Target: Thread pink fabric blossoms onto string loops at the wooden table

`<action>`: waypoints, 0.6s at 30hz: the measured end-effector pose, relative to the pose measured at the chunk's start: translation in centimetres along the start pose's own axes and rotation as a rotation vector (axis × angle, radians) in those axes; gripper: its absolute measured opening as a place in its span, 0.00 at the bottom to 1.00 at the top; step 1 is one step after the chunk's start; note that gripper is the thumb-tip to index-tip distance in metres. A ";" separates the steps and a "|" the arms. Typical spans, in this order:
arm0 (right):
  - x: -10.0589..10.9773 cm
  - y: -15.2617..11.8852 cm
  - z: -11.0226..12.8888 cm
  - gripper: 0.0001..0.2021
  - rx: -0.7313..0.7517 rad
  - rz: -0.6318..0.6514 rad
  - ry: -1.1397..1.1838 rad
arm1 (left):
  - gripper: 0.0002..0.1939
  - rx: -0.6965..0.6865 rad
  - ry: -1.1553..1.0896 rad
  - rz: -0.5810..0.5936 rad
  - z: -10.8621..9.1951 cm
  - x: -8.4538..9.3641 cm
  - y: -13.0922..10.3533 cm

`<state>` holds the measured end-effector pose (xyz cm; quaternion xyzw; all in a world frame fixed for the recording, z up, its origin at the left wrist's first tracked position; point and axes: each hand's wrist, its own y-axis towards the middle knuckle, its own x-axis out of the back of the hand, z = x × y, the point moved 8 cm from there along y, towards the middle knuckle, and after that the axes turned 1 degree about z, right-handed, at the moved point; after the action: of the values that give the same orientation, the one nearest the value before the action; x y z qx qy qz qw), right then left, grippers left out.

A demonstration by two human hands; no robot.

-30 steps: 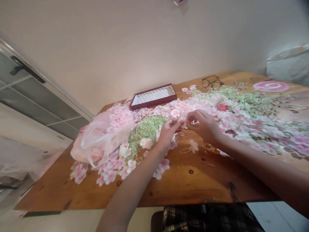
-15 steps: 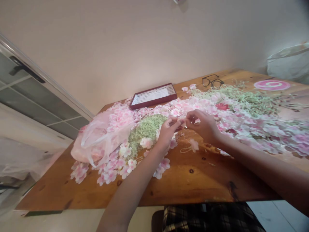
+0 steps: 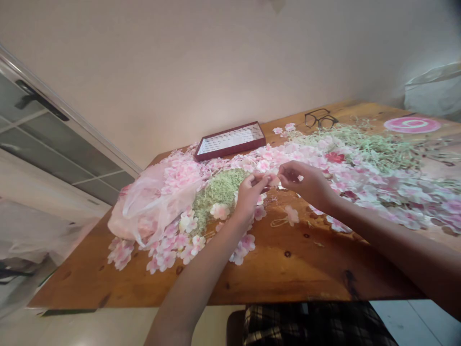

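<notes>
Above the wooden table (image 3: 252, 278), my left hand (image 3: 251, 192) and my right hand (image 3: 302, 181) meet, fingers closed in a pinch. Between their fingertips is a pale pink artificial flower petal (image 3: 274, 180), partly covered by the fingers. A loose pink flower (image 3: 291, 215) with a thin looped stem lies below my right hand. Left of my left hand is a heap of fine green stems (image 3: 219, 188). Pink and white artificial blossoms (image 3: 173, 252) lie near my left forearm. More blossoms (image 3: 382, 185) spread out to the right of my right hand.
A pinkish plastic bag (image 3: 140, 206) of blossoms stands on the left. By the wall lies a shallow dark red box (image 3: 230, 142) with a patterned white inside. Eyeglasses (image 3: 320, 120), green stems (image 3: 385, 149) and a pink oval piece marked 9 (image 3: 412, 125) are at the back right.
More of the pink petal shows between my fingertips, and my hands are slightly farther apart. The whole view has shifted a little.
</notes>
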<state>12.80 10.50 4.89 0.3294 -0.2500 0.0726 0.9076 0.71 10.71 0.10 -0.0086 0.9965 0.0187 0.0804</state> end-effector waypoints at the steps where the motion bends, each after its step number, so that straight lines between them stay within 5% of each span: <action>1: 0.0 0.0 0.0 0.03 0.010 0.002 -0.008 | 0.08 -0.004 -0.002 0.006 0.0 -0.1 0.0; 18: -0.4 0.2 -1.5 0.05 -0.159 0.039 0.042 | 0.09 -0.022 -0.041 0.055 -0.4 -0.5 -0.3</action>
<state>13.00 11.56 3.82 0.2498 -0.2422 0.0769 0.9344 1.15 10.44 0.56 0.0181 0.9943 0.0319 0.1004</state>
